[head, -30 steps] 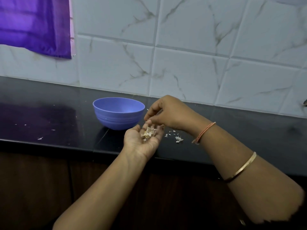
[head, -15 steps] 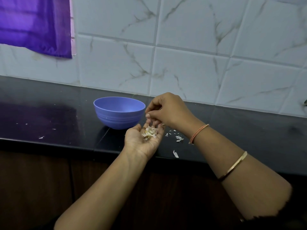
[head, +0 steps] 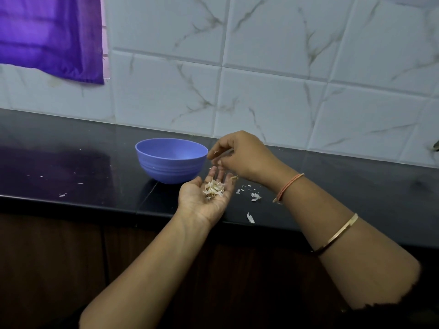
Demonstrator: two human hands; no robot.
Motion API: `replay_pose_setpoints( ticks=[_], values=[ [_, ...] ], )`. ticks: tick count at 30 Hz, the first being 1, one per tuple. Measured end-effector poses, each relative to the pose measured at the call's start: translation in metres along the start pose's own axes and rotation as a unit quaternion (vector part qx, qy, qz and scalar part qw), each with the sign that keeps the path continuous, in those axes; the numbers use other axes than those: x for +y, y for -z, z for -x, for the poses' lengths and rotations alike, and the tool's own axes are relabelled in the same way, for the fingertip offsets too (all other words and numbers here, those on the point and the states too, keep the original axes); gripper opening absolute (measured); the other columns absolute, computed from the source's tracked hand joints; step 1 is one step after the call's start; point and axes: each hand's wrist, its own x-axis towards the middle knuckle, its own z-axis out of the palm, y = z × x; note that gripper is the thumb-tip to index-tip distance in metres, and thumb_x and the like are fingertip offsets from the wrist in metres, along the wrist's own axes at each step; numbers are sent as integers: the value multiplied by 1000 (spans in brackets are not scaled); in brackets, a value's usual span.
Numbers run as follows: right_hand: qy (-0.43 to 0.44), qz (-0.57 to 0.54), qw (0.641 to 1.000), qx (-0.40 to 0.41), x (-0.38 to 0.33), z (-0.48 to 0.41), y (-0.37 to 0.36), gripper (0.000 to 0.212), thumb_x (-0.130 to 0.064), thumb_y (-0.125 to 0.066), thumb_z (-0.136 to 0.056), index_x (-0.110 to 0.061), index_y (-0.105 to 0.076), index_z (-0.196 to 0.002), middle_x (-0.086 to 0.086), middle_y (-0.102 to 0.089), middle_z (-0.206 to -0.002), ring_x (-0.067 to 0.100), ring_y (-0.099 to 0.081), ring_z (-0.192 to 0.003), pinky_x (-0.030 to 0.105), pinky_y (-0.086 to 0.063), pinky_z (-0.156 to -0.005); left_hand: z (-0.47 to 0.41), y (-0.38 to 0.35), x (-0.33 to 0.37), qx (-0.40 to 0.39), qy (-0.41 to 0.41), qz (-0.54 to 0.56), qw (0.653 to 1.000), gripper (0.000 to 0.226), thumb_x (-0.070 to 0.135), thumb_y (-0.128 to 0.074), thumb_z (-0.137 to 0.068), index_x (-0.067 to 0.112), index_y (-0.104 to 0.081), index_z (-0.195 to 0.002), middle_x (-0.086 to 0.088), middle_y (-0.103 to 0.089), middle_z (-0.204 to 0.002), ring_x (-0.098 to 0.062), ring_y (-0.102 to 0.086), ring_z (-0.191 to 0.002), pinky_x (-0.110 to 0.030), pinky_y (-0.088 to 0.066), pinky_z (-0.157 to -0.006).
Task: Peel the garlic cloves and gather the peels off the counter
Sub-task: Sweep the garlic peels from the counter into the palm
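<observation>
**Peels partly gathered, scraps left on the worktop**

A small heap of peels [head: 213, 188] lies in the left hand [head: 206, 200], which is turned palm up with the fingers relaxed and slightly cupped, just above the worktop's front edge. The right hand [head: 242, 156] hangs just above it, fingers curled down toward the palm. A pale fleck shows at the fingertips, but the blur there hides whether it is pinched or falling.

The gathering looks well under way but not finished. A scatter of loose peels [head: 254, 196] lies on the worktop [head: 356, 186] just right of the left hand. A single peel [head: 250, 218] sits at the front edge, and a few flecks [head: 62, 194] lie well apart toward the left end. No garlic cloves are in view. Whether any sit in the blue bowl [head: 171, 160], just behind the left hand, cannot be told.

The worktop is black, glossy and reflective. Behind it rises a wall [head: 285, 91] of white marbled tiles, with a purple cloth [head: 50, 36] hanging at the upper left. Dark wooden cupboard fronts [head: 47, 269] run below the front edge.
</observation>
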Motion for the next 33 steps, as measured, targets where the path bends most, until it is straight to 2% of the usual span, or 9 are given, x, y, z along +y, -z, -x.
replay_pose_setpoints(
  ticks=[5,9,12,17,22,24,27,29,33],
  values=[
    [-22,48,995,84,12,0,9,23,6,-54,-77,-10,-70,-78,8,-70,-81,20,-68,-80,31,-54,-80,6,0,0,11,-1,-7,1000,42,25,-27,-102,-2,-57,-91,-17,-55,-96,-31,-52,-111,-44,-41,-95],
    [-135,5,991,-19,30,7,19,19,12,-57,-78,1,-69,-85,14,-65,-72,26,-64,-71,38,-56,-81,13,1,1,18,-9,-13,1000,41,23,-27,-102,-1,-57,-87,-14,-56,-94,-28,-52,-112,-45,-42,-91],
    [-159,-54,982,-85,43,19,20,20,9,-63,-78,8,-66,-98,12,-61,-72,21,-59,-68,27,-55,-70,21,1,1,22,-12,-12,1000,40,22,-27,-102,0,-57,-86,-14,-56,-93,-27,-52,-108,-45,-42,-89],
    [-153,-103,973,-140,59,38,24,17,-1,-72,-73,-8,-69,-89,0,-66,-74,7,-60,-68,19,-52,-66,38,6,-6,27,-9,-17,999,39,21,-29,-101,0,-59,-86,-13,-59,-90,-26,-56,-97,-43,-44,-91],
    [-139,-75,972,-174,62,56,22,24,-5,-75,-71,-11,-70,-94,-9,-66,-66,-2,-61,-62,16,-48,-63,56,16,-12,24,7,-20,999,37,18,-32,-100,0,-60,-84,-12,-61,-85,-25,-59,-83,-41,-46,-87],
    [-124,-62,977,-163,62,60,17,23,-7,-75,-72,-10,-71,-95,-8,-66,-66,-4,-59,-59,14,-44,-60,62,20,-14,23,15,-19,999,36,17,-33,-99,-1,-61,-85,-12,-61,-85,-25,-59,-82,-42,-46,-86],
    [-96,-63,985,-130,62,65,11,19,-9,-75,-73,-10,-73,-92,-1,-69,-73,3,-60,-68,20,-46,-70,71,28,-18,22,26,-17,999,34,17,-35,-99,-1,-61,-87,-12,-61,-85,-24,-60,-83,-43,-46,-86],
    [-82,-62,988,-118,62,66,8,17,-9,-74,-74,-9,-74,-91,0,-69,-76,5,-60,-71,16,-47,-74,76,37,-21,29,38,-19,999,33,17,-36,-98,-1,-62,-87,-12,-62,-86,-24,-60,-84,-44,-47,-82],
    [-65,-39,992,-100,63,64,2,13,-11,-74,-74,-11,-74,-88,-3,-68,-73,-4,-57,-63,6,-43,-65,84,54,-31,46,63,-42,996,32,16,-39,-97,-1,-62,-86,-13,-63,-82,-24,-61,-82,-45,-47,-79]
  ],
)
